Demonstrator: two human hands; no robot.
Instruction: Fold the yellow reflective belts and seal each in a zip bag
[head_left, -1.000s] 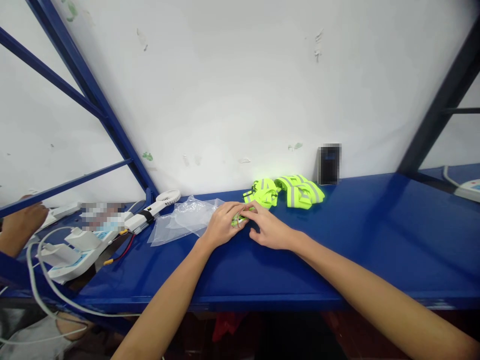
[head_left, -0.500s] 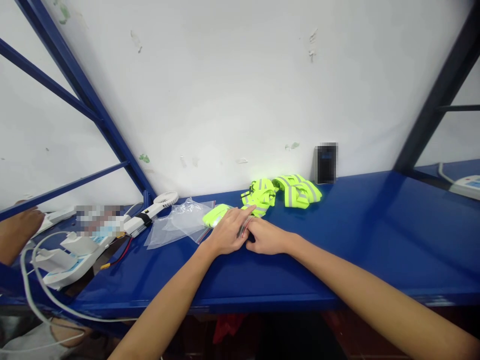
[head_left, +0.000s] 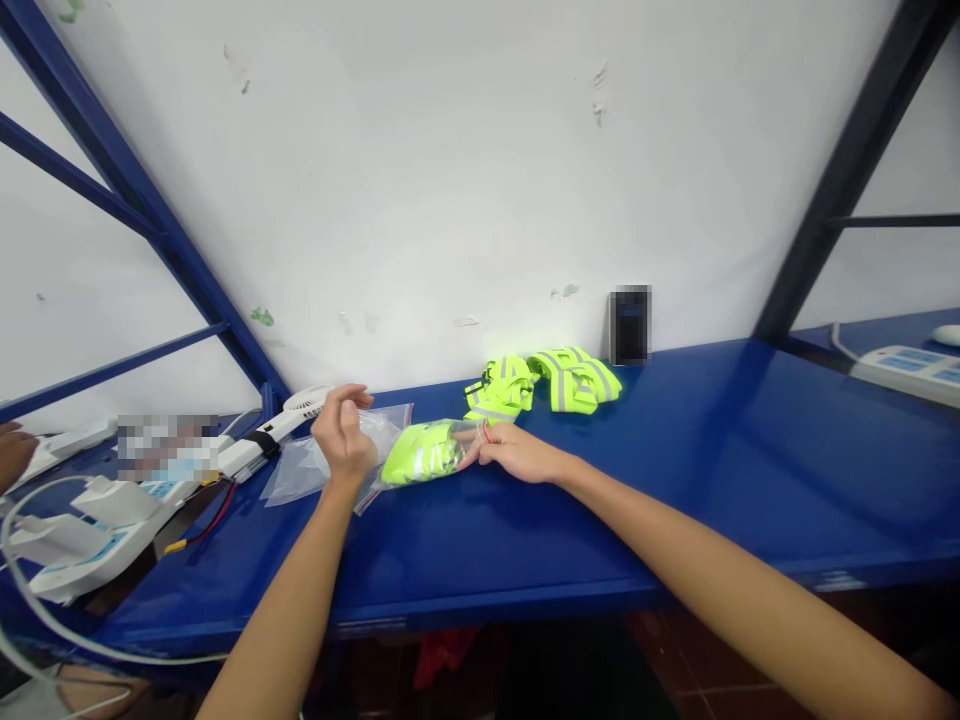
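Your right hand [head_left: 521, 452] reaches its fingers into the mouth of a clear bag [head_left: 454, 427] on the table [head_left: 697, 470], and the plastic and glare make it hard to see the fingertips; you cannot tell whether they are clamped on anything. Inside the bag, just left of those fingers, sits the folded yellow-green cloth [head_left: 416, 458] with its silvery band, its underside out of sight. Your left hand [head_left: 345, 435] is raised beside the bag's left end, fingers bent and apart, gripping nothing that you can see; it hides part of the flat plastic bags [head_left: 296, 470] behind it and the edge of the white fan [head_left: 306, 400]. Two more bundles, the crumpled one [head_left: 501, 388] and the neater striped one [head_left: 576, 380], lie near the wall, so tangled that their shapes are hard to follow. The dark upright object [head_left: 630, 325] is pixelated, as is a patch among the chargers on your left. A co-worker's hand [head_left: 15, 455] is cut off at the left edge, and the right-hand power strip [head_left: 915, 375] at the other. Its blue labels are too small to read.
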